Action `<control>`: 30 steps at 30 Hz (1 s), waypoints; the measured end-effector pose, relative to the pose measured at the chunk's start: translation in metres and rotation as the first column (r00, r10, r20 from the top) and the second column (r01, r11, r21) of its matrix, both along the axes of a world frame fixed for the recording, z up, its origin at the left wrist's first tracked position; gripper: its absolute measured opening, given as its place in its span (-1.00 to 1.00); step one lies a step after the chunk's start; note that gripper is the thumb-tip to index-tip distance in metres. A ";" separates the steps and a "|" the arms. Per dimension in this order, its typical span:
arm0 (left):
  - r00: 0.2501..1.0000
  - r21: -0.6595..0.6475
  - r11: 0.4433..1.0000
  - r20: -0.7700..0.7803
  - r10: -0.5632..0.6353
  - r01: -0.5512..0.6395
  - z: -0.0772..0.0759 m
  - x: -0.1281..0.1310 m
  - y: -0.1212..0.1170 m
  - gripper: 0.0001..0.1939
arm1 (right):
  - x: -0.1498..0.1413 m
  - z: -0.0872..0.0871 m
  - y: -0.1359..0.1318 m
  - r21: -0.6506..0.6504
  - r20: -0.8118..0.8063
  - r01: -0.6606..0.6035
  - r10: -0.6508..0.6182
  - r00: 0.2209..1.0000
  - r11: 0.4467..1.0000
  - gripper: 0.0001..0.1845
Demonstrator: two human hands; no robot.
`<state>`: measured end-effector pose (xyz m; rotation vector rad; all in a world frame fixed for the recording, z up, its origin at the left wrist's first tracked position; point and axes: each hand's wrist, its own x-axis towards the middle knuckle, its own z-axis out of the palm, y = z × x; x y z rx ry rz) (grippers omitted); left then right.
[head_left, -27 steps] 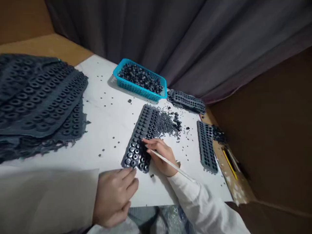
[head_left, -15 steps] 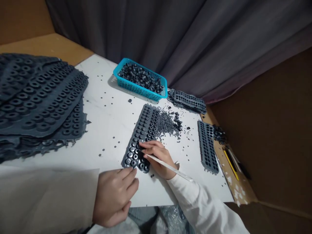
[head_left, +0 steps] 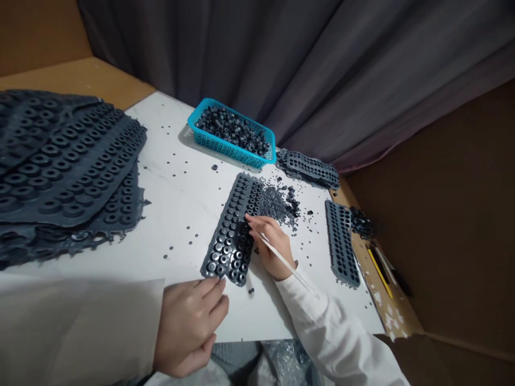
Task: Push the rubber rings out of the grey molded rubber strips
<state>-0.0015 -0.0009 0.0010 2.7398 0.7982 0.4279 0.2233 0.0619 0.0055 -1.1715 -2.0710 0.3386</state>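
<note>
A dark grey rubber sheet (head_left: pixel 230 214) with rows of raised, ring-shaped parts lies slanted on the white table. My left hand (head_left: pixel 193 324) is closed at the sheet's near edge, pinching it between thumb and fingers. Over the right-hand rows, about midway up the sheet, is my right hand (head_left: pixel 274 247). Its fingers are wrapped round a thin white stick-like tool (head_left: pixel 282 258), whose tip is hidden at the fingertips. Just beyond that hand, small dark discs and scraps (head_left: pixel 277 203) are heaped against the sheet's right side.
A blue basket (head_left: pixel 231 151) full of small dark rubber parts stands at the back. Stacked moulded sheets (head_left: pixel 72 161) cover the left side. Perforated sheets (head_left: pixel 341 241) lie at right, with more (head_left: pixel 308 167) behind. A yellow knife (head_left: pixel 379 272) rests near the right edge.
My right hand has moved with the white tool up the sheet, away from me, uncovering the near right-hand rows. My left hand stays at the near edge.
</note>
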 end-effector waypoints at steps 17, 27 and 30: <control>0.999 0.023 0.999 0.032 0.036 -0.036 -0.002 0.001 0.000 -0.62 | 0.000 -0.013 0.001 0.020 0.186 -0.105 0.099 0.978 0.994 -0.86; 1.000 0.002 1.000 -0.021 -0.005 0.005 -0.002 0.000 0.000 -0.62 | 0.003 0.001 0.011 -0.102 -0.053 -0.066 0.061 0.997 0.993 -0.92; 1.000 -0.004 1.000 -0.016 0.000 0.000 -0.001 0.000 0.000 -0.63 | -0.001 -0.002 0.008 -0.153 -0.055 -0.108 0.100 0.993 0.982 -0.92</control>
